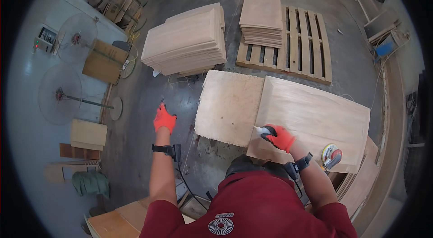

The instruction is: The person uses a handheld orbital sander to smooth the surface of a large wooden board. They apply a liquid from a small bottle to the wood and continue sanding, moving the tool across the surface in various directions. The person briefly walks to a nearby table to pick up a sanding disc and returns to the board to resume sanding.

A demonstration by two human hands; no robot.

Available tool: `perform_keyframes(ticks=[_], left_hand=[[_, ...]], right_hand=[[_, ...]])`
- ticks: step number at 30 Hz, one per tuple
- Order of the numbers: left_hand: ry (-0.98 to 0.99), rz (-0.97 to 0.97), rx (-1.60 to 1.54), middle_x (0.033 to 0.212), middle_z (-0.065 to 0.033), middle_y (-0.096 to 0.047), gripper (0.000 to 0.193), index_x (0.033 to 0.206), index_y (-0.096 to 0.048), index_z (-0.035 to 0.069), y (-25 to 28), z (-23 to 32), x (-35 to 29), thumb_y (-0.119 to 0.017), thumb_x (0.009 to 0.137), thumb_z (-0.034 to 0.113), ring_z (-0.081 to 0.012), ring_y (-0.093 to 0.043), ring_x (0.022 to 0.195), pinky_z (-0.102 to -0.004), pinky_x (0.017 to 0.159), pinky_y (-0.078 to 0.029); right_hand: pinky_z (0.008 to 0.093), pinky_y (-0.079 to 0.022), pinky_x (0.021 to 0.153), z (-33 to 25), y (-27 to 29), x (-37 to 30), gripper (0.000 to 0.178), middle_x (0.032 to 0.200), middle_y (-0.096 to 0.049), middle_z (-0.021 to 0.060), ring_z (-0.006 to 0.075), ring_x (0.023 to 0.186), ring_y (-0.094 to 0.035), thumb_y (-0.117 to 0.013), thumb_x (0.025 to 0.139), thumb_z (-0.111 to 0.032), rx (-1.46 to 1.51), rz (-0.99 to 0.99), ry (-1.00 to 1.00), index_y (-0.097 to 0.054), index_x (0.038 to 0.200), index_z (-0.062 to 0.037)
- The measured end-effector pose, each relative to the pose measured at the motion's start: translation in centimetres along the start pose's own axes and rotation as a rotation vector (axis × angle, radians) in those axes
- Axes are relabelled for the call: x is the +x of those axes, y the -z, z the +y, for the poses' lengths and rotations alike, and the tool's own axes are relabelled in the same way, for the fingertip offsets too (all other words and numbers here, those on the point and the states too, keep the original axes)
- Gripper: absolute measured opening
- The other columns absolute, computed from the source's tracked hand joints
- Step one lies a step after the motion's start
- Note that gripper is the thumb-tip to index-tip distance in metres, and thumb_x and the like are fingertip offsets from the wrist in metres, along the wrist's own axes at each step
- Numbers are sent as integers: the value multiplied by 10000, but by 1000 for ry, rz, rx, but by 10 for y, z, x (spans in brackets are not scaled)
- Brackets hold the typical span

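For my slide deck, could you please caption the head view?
Gloved right hand holding a small white object over a wooden panel, left hand held apart.

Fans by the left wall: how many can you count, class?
2: the upper fan, beside the brown board, and the lower fan, just below it in the picture. Others could be hidden behind things.

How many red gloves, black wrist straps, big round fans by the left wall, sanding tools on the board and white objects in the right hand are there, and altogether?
Red gloves: 2
Black wrist straps: 2
Round fans: 2
Sanding tool: 1
White object: 1
Total: 8
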State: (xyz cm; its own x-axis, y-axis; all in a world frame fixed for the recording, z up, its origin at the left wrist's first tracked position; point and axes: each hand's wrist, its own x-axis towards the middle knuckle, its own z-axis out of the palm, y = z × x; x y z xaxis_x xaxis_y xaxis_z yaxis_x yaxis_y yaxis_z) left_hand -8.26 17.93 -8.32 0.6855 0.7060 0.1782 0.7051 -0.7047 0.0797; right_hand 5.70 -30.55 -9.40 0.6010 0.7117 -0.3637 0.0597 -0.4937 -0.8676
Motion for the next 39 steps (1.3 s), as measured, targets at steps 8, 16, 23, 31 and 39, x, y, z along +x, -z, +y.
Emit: perform_keyframes(ticks=[8, 16, 23, 31, 39], left_hand=[[353, -395, -415, 1408, -219, -588, 527, 1285, -652, 35, -18, 1, -8, -753, 866, 336, -391, -572, 1287, -445, 1062, -476], [24, -448, -286, 1589, -235, -371, 961, 1553, -354, 32, -74, 64, -43, -763, 829, 516, -387, -389, 1454, -448, 1176, -350], [-387, -456, -94, 1673, -165, -243, 993, 1608, -310, 131, -103, 139, -51, -632, 847, 682, -358, -182, 1552, -555, 1243, -127], [-437, -178, 82, 1691, -159, -217, 818, 1600, -341, 143, -144, 183, -65, -505, 949, 612, -430, -167, 1549, -631, 1238, -70], [-258, -405, 71, 1672, -118, -270, 850, 1600, -340, 167, -114, 191, -63, -695, 877, 440, -363, -205, 1542, -549, 1256, -90]], right_hand=[[386, -548, 842, 60, -8, 4, 383, 1056, -746, 132, 244, 942, -708, -702, 928, -187, 54, 58, -62, -644, 1291, -79], [362, -595, 894, 74, 6, 32, 453, 1136, -719, 127, 240, 1016, -715, -677, 974, -126, 732, 199, -70, -536, 1384, 8], [416, -612, 889, 108, 19, 44, 461, 1155, -702, 170, 284, 1034, -714, -684, 959, -87, 959, 380, -43, -521, 1379, 10], [322, -550, 818, 122, 56, 41, 408, 1059, -729, 65, 143, 910, -662, -687, 943, -158, 494, 536, -132, -622, 1320, -17], [394, -547, 832, 84, 89, 90, 361, 1003, -742, 174, 321, 934, -711, -717, 904, -211, -48, 500, -244, -656, 1223, -54]])
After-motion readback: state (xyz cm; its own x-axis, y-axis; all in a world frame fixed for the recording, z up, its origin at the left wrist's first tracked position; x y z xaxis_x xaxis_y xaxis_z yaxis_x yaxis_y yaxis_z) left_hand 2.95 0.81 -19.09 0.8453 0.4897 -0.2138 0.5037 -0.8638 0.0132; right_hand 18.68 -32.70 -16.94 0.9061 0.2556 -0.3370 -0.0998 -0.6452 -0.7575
